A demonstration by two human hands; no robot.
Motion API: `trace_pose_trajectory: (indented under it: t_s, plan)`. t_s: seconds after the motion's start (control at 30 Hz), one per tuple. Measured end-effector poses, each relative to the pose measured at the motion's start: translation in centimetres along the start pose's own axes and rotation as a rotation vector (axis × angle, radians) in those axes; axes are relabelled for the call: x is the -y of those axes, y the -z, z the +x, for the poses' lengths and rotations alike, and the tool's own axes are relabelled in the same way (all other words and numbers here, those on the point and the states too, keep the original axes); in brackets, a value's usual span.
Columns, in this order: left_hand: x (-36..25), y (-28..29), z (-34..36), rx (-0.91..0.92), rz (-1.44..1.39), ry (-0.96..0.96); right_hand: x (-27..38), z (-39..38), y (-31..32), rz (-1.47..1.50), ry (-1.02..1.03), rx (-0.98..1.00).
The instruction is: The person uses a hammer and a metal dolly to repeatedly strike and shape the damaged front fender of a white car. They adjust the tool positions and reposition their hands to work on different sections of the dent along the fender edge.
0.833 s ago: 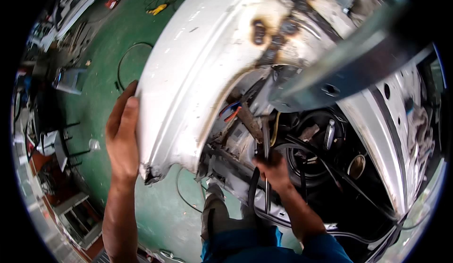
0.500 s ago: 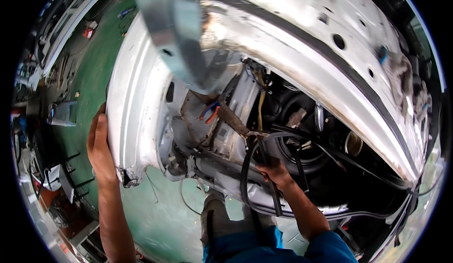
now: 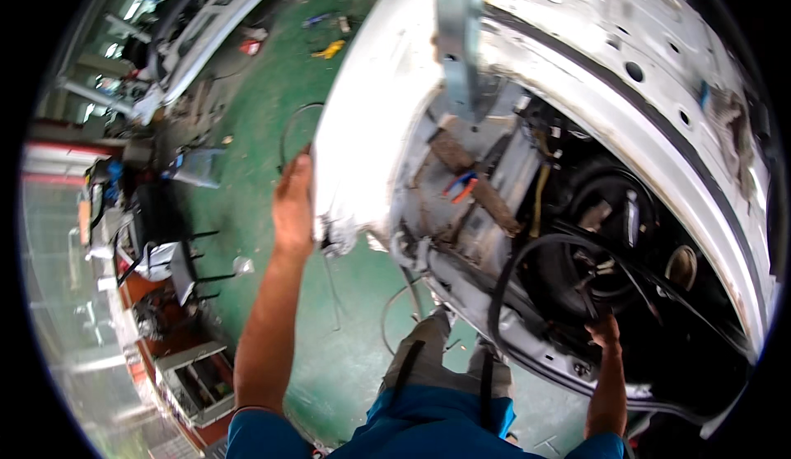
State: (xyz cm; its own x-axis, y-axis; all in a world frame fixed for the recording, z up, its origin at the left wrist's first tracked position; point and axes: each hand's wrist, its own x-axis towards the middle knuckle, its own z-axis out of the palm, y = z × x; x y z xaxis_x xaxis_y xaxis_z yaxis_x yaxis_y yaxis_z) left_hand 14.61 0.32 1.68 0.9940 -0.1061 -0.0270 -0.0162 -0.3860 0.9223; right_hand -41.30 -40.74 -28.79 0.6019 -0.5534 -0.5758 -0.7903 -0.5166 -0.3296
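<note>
Since half a second ago the view has swung so that the white car body panel (image 3: 354, 129) sits nearer the middle, and the right hand (image 3: 606, 333) has slid further right and lower into the dark engine bay (image 3: 610, 236). One left hand (image 3: 294, 203) lies flat along the panel's outer edge, its fingers closed over the rim. One right hand reaches up among black cables (image 3: 511, 286); its fingers curl around something there, but whether that is a cable or a bracket cannot be made out. Two arms show, both cut off by the lower edge. One galvanised metal strut (image 3: 458, 39) hangs across the top, its upper end out of view. One orange-and-blue connector (image 3: 461, 185) shows against the inner wall. On the green floor (image 3: 272, 72), several small tools lie blurred, too small to count, and the benches (image 3: 156, 245) at left bend into the rim.
</note>
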Motion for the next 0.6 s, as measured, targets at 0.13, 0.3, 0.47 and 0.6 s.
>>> trace_pose_trajectory:
  t_s: [0.13, 0.3, 0.47, 0.6]
  plan:
    - [4.7, 5.7, -7.4, -0.088, -0.302, 0.261, -0.8, 2.5, -2.7, 0.076, 0.017, 0.168]
    - [12.0, 6.0, -22.3, 0.148, -0.176, 0.540, 4.6, 3.5, 3.5, 0.326, -0.164, 0.275]
    - [10.3, -2.4, -27.9, 0.836, -0.231, 0.683, 14.4, -3.0, 13.4, 0.624, -0.127, 0.212]
    - [7.6, -10.3, -28.7, 1.096, -0.497, 0.791, 19.5, -14.7, 17.5, 0.882, -0.094, 0.162]
